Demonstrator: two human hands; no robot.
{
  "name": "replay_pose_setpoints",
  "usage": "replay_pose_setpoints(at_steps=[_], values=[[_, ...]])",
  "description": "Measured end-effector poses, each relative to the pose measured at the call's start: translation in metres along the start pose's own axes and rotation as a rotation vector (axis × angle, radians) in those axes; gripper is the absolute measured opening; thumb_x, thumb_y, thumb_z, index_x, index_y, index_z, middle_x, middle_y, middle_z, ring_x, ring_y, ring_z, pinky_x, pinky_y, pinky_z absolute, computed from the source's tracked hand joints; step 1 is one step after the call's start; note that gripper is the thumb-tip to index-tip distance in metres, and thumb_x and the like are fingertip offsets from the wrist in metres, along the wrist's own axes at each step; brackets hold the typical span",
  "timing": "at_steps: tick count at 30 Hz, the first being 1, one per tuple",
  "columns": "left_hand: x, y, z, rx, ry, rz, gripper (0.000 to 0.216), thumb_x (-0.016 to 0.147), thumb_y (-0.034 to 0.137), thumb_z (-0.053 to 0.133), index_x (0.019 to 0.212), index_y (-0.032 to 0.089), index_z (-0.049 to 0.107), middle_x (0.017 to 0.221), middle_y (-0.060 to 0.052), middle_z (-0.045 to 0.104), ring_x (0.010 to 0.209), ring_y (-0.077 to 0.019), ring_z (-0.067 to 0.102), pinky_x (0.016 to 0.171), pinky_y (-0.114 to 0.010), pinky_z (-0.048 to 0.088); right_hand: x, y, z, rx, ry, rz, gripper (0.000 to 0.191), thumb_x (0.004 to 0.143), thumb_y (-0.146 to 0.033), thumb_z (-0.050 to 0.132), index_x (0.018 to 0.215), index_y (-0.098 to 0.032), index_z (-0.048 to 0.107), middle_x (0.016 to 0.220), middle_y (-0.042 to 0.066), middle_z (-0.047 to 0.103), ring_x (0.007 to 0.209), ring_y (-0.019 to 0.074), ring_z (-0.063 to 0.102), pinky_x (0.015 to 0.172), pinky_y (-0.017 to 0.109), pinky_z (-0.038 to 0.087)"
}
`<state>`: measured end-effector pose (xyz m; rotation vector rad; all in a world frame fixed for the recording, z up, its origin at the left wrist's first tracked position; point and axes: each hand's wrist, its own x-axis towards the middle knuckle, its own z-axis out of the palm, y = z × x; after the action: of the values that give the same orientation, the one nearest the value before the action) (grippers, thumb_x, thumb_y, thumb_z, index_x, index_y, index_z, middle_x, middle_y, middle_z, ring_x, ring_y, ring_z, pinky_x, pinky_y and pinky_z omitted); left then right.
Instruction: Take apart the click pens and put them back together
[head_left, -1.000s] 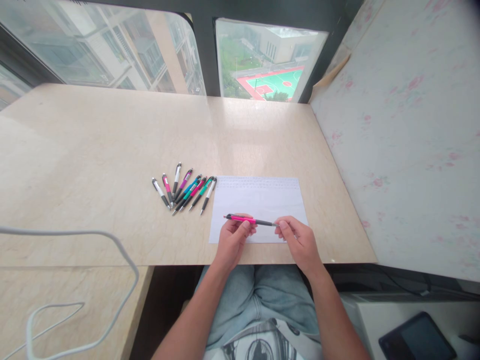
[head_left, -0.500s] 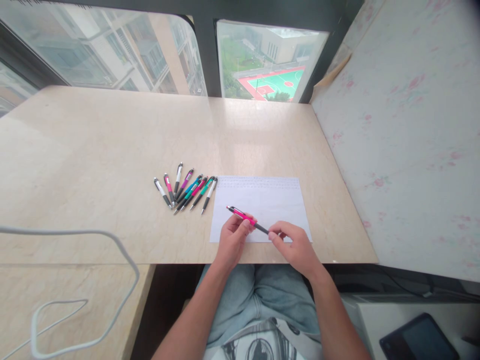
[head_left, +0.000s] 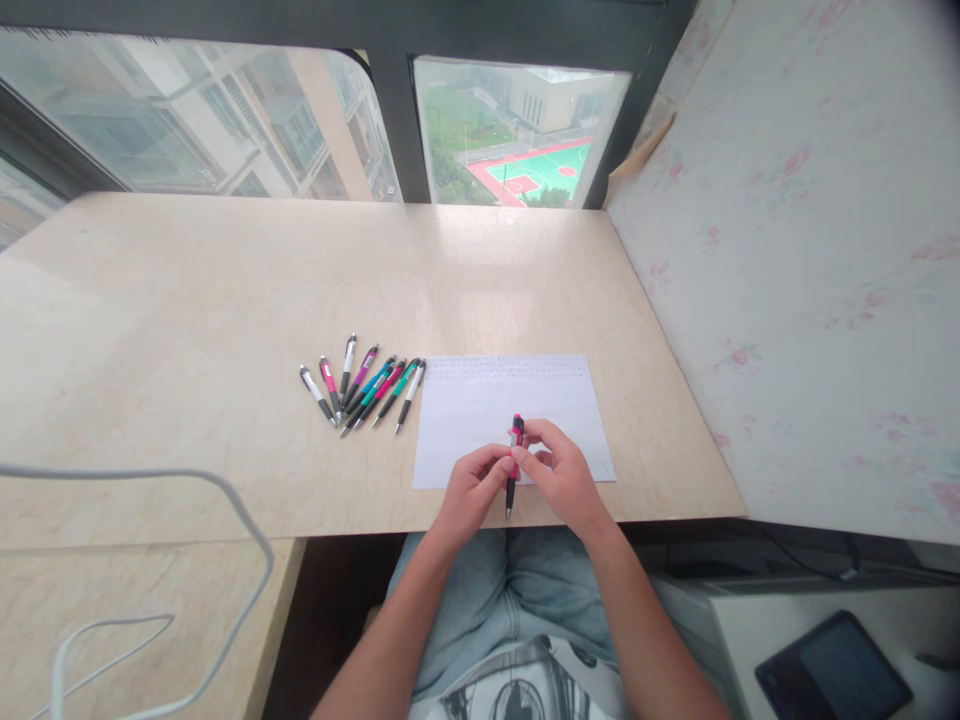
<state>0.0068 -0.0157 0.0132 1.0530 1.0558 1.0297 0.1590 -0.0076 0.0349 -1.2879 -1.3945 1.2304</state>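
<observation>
A pink and black pen [head_left: 514, 462] stands nearly upright between both hands, tip pointing down toward me. My left hand [head_left: 472, 490] pinches its middle from the left. My right hand [head_left: 562, 475] closes on it from the right, fingers curled round the upper barrel. Both hands hover over the near edge of a white sheet of paper [head_left: 510, 400] with faint lines of writing along its top. Several more pens [head_left: 364, 385], pink, teal, purple and white, lie fanned out on the table just left of the sheet.
The beige marble-look table [head_left: 225, 300] runs to a window at the back. A wall covered in flowered paper [head_left: 787, 250] bounds the right side. A white cable [head_left: 187, 480] loops at lower left. A dark tablet [head_left: 832, 665] lies low at the right.
The pen has turned from lying sideways across the hands to nearly upright, tip down. My right hand has moved in from the pen's end to meet my left hand.
</observation>
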Motion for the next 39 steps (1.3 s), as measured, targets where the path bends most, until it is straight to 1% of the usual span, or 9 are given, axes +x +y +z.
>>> replay_pose_setpoints(at_steps=[2, 5, 7, 10, 12, 20, 24, 28, 39], values=[[0.000, 0.001, 0.001, -0.007, -0.016, -0.002, 0.025, 0.087, 0.040, 0.064, 0.085, 0.017, 0.073, 0.075, -0.004, 0.068, 0.067, -0.0161, 0.056, 0.067, -0.028, 0.045, 0.000, 0.003, 0.000, 0.092, 0.041, 0.029, 0.023, 0.087, -0.038, 0.064, 0.102, -0.020, 0.062, 0.102, 0.008, 0.068, 0.086, 0.0191, 0.064, 0.063, 0.027, 0.055], [0.000, 0.003, 0.003, -0.032, -0.026, -0.014, 0.025, 0.086, 0.040, 0.065, 0.088, 0.017, 0.074, 0.075, -0.005, 0.069, 0.066, -0.0168, 0.057, 0.064, -0.028, 0.046, 0.000, 0.008, -0.004, 0.214, 0.155, 0.074, 0.025, 0.090, -0.042, 0.060, 0.102, -0.020, 0.056, 0.091, 0.006, 0.070, 0.076, 0.0177, 0.066, 0.060, 0.028, 0.055], [0.000, 0.003, 0.002, -0.029, -0.018, -0.012, 0.024, 0.086, 0.040, 0.066, 0.089, 0.017, 0.074, 0.074, -0.005, 0.069, 0.065, -0.0166, 0.057, 0.065, -0.028, 0.046, 0.000, 0.011, -0.009, 0.261, 0.245, 0.102, 0.031, 0.091, -0.043, 0.060, 0.110, -0.020, 0.052, 0.085, 0.005, 0.071, 0.073, 0.0174, 0.066, 0.059, 0.028, 0.055], [0.001, 0.000, 0.000, -0.028, 0.008, 0.008, 0.026, 0.087, 0.040, 0.064, 0.089, 0.017, 0.074, 0.075, -0.005, 0.069, 0.064, -0.0156, 0.056, 0.065, -0.028, 0.045, 0.002, 0.014, -0.016, 0.308, 0.347, 0.117, 0.050, 0.090, -0.042, 0.063, 0.131, -0.022, 0.044, 0.083, 0.002, 0.071, 0.069, 0.0164, 0.066, 0.059, 0.028, 0.055], [0.002, -0.003, -0.001, -0.048, 0.022, 0.018, 0.027, 0.089, 0.041, 0.062, 0.090, 0.016, 0.074, 0.075, -0.006, 0.069, 0.064, -0.0153, 0.055, 0.064, -0.028, 0.045, 0.002, 0.014, -0.020, 0.310, 0.386, 0.105, 0.055, 0.089, -0.041, 0.064, 0.135, -0.022, 0.041, 0.081, 0.002, 0.071, 0.068, 0.0157, 0.066, 0.059, 0.027, 0.055], [0.003, -0.009, -0.001, -0.104, 0.052, 0.009, 0.030, 0.089, 0.043, 0.061, 0.090, 0.016, 0.073, 0.075, -0.006, 0.067, 0.065, -0.0154, 0.054, 0.062, -0.027, 0.042, 0.002, 0.015, -0.019, 0.309, 0.412, 0.063, 0.050, 0.087, -0.040, 0.066, 0.128, -0.021, 0.044, 0.076, 0.003, 0.072, 0.065, 0.0168, 0.066, 0.056, 0.027, 0.053], [0.004, -0.009, -0.002, -0.114, 0.061, 0.001, 0.029, 0.088, 0.043, 0.062, 0.089, 0.016, 0.074, 0.074, -0.006, 0.068, 0.064, -0.0147, 0.054, 0.061, -0.027, 0.042, 0.003, 0.018, -0.018, 0.319, 0.424, 0.083, 0.054, 0.087, -0.040, 0.066, 0.132, -0.021, 0.042, 0.076, 0.002, 0.071, 0.068, 0.0176, 0.067, 0.058, 0.028, 0.053], [0.004, -0.010, -0.002, -0.125, 0.061, 0.001, 0.028, 0.088, 0.042, 0.062, 0.089, 0.016, 0.074, 0.074, -0.005, 0.067, 0.064, -0.0143, 0.054, 0.061, -0.027, 0.041, 0.005, 0.020, -0.019, 0.320, 0.437, 0.082, 0.057, 0.088, -0.040, 0.064, 0.137, -0.022, 0.042, 0.077, 0.002, 0.071, 0.065, 0.0158, 0.065, 0.058, 0.027, 0.052], [0.004, -0.009, -0.002, -0.150, 0.052, 0.005, 0.026, 0.089, 0.040, 0.062, 0.089, 0.017, 0.073, 0.075, -0.005, 0.068, 0.064, -0.0138, 0.054, 0.061, -0.027, 0.041, 0.003, 0.018, -0.020, 0.321, 0.444, 0.057, 0.049, 0.088, -0.037, 0.065, 0.131, -0.022, 0.046, 0.078, 0.002, 0.073, 0.064, 0.0150, 0.064, 0.060, 0.027, 0.051]])
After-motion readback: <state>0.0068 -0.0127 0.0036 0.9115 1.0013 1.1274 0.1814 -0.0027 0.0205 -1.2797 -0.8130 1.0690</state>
